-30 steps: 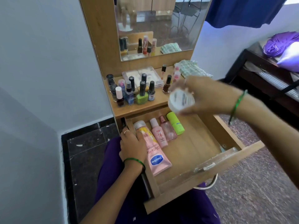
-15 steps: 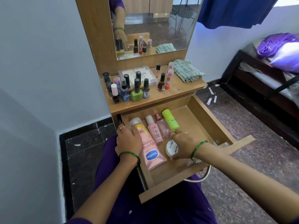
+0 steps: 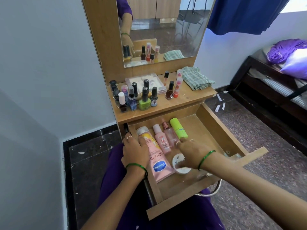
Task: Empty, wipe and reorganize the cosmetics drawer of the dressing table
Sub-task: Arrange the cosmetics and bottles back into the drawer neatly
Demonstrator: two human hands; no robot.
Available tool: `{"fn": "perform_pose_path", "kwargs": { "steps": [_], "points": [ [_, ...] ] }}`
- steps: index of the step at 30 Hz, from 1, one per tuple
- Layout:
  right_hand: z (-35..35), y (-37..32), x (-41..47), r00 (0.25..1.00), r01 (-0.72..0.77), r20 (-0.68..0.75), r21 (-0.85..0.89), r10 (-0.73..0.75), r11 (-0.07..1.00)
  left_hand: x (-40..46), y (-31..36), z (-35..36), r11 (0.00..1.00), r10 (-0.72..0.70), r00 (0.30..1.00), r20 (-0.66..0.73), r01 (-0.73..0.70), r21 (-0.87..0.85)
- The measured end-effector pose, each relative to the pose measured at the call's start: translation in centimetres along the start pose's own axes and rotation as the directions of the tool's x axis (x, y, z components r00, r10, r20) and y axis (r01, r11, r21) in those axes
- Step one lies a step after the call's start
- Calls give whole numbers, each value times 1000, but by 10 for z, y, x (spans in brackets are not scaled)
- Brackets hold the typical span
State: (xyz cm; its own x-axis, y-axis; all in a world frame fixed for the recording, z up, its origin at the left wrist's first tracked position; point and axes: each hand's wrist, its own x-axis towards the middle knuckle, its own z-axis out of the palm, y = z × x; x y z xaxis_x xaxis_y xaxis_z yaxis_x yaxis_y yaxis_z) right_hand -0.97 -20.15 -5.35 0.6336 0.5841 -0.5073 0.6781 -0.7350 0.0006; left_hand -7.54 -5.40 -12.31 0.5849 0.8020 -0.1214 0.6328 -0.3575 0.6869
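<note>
Head view shows us the drawer [image 3: 214, 130] of the dressing bench [image 3: 191, 97] pulled out over our lap. Along its back left, four items lie side by side: a pink Vaseline tube [image 3: 158, 161] with a yellow upper part, a small pink bottle [image 3: 162, 141], a clear pinkish bottle [image 3: 171, 135] and a lime-green stick [image 3: 178, 128]. Just right of the tube's lower end sits a white round jar [image 3: 180, 164] with dark lettering on its lid.

Our left hand [image 3: 135, 151] rests on the drawer's left wall, fingers relaxed and spread, fingertips touching the tube's upper part; it grips nothing. Our right hand [image 3: 191, 151] reaches into the drawer above the jar, its fingers pointing toward the base of the green stick and the clear bottle. Whether those fingers touch either one we cannot tell, and motion blur hides whether the thumb side meets the jar; the fingers look loosely extended, holding nothing. Both wrists wear green bangles.

On the bench top above the drawer stands a cluster of nail polish bottles [image 3: 144, 98] at the left, a clear plastic case [image 3: 146, 80] behind them, a dark red polish bottle [image 3: 169, 91] and an orange-pink tube [image 3: 178, 85] near the middle, and a folded green checked cloth [image 3: 195, 78] at the right. The mirror [image 3: 174, 27] behind reflects the bottles and cloth. A bed [image 3: 282, 83] with purple fabric stands far right.
</note>
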Motion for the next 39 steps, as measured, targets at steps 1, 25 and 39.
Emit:
{"fn": "perform_pose_path", "kwargs": {
  "steps": [1, 25, 39],
  "points": [
    [-16, -2, -3, 999, 3, -41, -16, -4, 1000, 1, -1, 1, 1000, -1, 1000, -4, 1, -2],
    [-198, -13, 130, 950, 203, -166, -316, -265, 927, 0, -2, 1, 998, 31, 999, -19, -32, -48],
    [-190, -7, 131, 908, 256, -211, -406, -362, 877, -1, 0, -1, 999, 21, 1000, -9, -22, -48]
  ]
}}
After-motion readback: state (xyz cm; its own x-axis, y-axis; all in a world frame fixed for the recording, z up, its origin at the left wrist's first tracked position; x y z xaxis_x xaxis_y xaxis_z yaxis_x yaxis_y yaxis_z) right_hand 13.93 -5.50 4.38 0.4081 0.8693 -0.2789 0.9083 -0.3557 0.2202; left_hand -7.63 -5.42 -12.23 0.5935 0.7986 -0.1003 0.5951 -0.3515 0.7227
